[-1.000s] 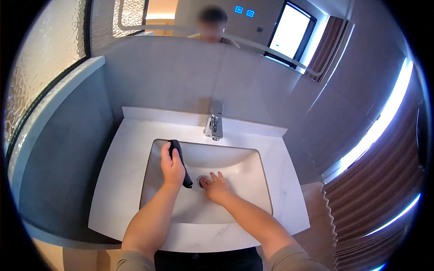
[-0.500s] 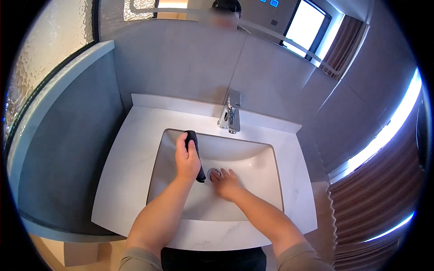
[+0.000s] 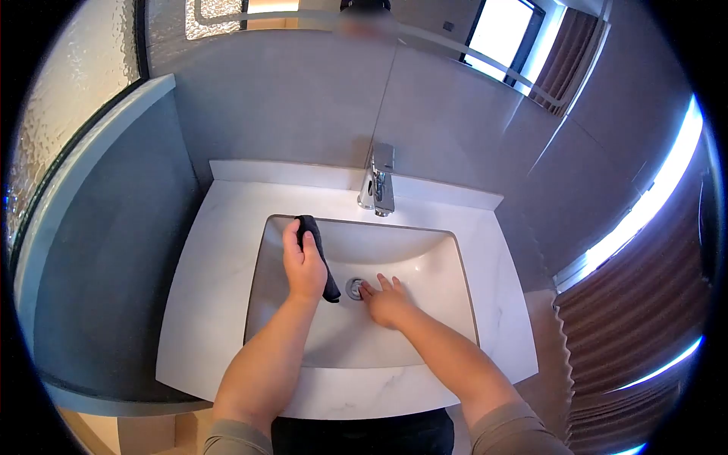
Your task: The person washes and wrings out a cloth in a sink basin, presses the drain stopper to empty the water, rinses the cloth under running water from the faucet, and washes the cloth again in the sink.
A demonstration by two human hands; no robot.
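Note:
My left hand (image 3: 305, 269) is wrapped round a folded black cloth (image 3: 328, 282) over the left half of the white sink basin (image 3: 441, 315). The cloth hangs down toward the basin floor, slanting to the right. My right hand (image 3: 388, 305) reaches into the basin with fingers spread. Its fingertips lie right at the edge of the round metal drain (image 3: 354, 288), just right of it. Behind the basin stands a chrome faucet (image 3: 378, 182), its spout pointing toward me.
A pale marbled countertop (image 3: 205, 280) surrounds the basin, with a low backsplash (image 3: 288, 174) along the grey wall (image 3: 303, 98). A mirror (image 3: 432, 38) spans the top. To the left rises a dark partition (image 3: 114, 250); a brown pleated curtain (image 3: 637, 326) hangs at the right.
My right hand has slid right, off the drain, which now shows more fully. My left hand still grips the black cloth. The view has shifted slightly.

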